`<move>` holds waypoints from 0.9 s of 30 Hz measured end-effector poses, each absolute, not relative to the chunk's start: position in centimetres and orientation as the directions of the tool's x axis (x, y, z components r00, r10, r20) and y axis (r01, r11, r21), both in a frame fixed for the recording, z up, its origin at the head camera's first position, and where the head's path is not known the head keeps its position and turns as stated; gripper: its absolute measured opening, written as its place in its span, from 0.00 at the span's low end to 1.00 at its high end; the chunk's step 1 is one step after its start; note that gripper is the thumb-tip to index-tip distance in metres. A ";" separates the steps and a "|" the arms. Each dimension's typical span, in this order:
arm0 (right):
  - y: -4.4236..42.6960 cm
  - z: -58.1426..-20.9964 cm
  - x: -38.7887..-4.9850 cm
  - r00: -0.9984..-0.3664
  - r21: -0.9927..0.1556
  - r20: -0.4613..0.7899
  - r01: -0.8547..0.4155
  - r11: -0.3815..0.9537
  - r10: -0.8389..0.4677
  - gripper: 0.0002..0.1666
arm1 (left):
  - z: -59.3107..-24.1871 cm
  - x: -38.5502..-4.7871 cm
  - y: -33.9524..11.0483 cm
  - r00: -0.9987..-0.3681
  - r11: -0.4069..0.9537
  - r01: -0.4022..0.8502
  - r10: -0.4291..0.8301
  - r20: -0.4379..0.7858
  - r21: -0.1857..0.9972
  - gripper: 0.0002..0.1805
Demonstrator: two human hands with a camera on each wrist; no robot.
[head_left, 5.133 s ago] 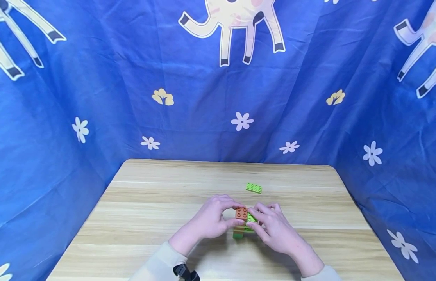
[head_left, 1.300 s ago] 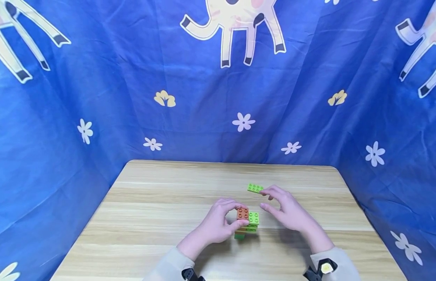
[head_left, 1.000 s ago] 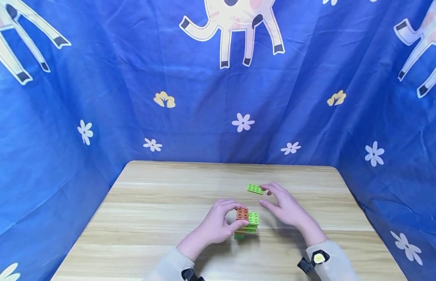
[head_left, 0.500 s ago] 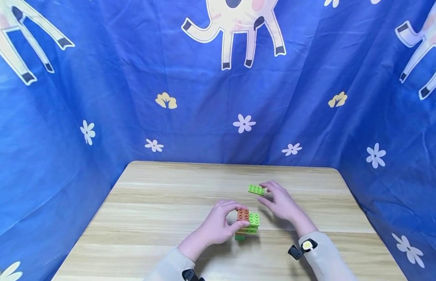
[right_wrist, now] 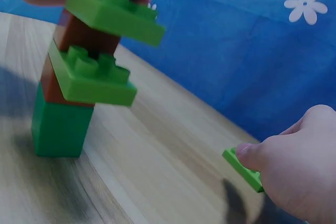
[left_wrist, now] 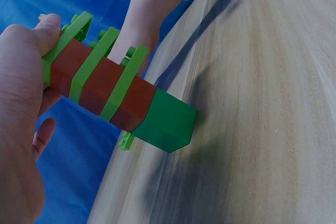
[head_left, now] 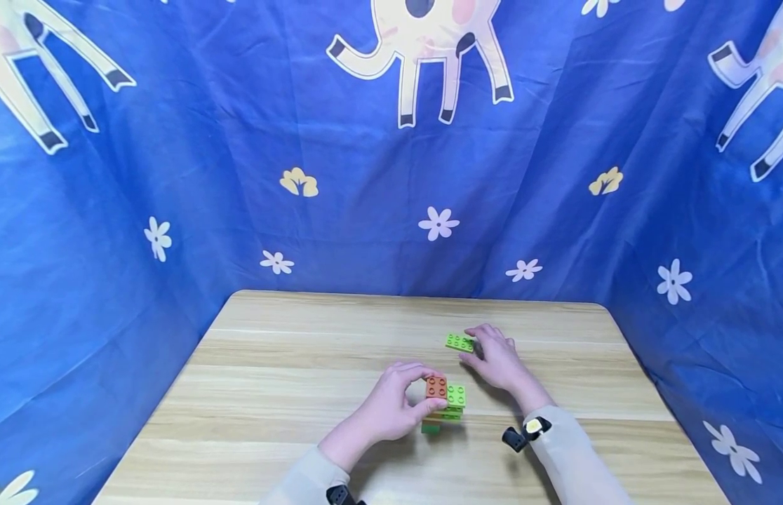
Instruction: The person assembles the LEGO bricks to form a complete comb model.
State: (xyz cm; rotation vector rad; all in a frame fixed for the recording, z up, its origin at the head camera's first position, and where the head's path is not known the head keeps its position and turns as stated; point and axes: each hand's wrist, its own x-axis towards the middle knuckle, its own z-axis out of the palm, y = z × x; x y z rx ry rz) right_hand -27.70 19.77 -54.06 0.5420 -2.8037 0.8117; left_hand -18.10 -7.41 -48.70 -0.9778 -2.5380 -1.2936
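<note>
My left hand (head_left: 391, 403) grips the upper end of a brick tower, with the thumb in front and fingers behind its brown top brick (head_left: 436, 387). The tower has a dark green base brick (left_wrist: 167, 121), brown bricks (left_wrist: 102, 85) and bright green plates (right_wrist: 113, 17) layered between them, jutting to the right. It stands upright on the table. My right hand (head_left: 499, 361) reaches over the right end of a loose bright green building plate (head_left: 458, 341), finger behind and thumb in front, partly covering it. That plate lies flat on the table; firm contact cannot be told.
The wooden tabletop (head_left: 290, 337) has its back edge against a blue curtain (head_left: 366, 231) with printed flowers and animals. Similar blue cloth hangs at the left and right sides. Both wrists wear black straps (head_left: 535, 428).
Earlier both hands were on the tower; my right hand has since left it and moved back to the loose plate, its thumb drawing nearer. The left hand stays on the tower.
</note>
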 end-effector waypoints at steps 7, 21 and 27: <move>19.3 -55.2 -28.6 -0.937 -0.469 0.233 -0.344 0.814 -0.262 0.35 | -48.7 -18.0 -7.5 -0.796 0.431 0.580 0.482 0.367 0.692 0.24; 19.2 -56.4 -28.8 -0.949 -0.446 0.244 -0.292 0.846 -0.198 0.27 | -48.7 -17.9 -7.4 -0.786 0.423 0.592 0.493 0.374 0.686 0.23; 19.1 -56.2 -28.8 -0.945 -0.440 0.253 -0.304 0.845 -0.208 0.24 | -48.8 -18.0 -7.4 -0.783 0.417 0.595 0.495 0.378 0.687 0.23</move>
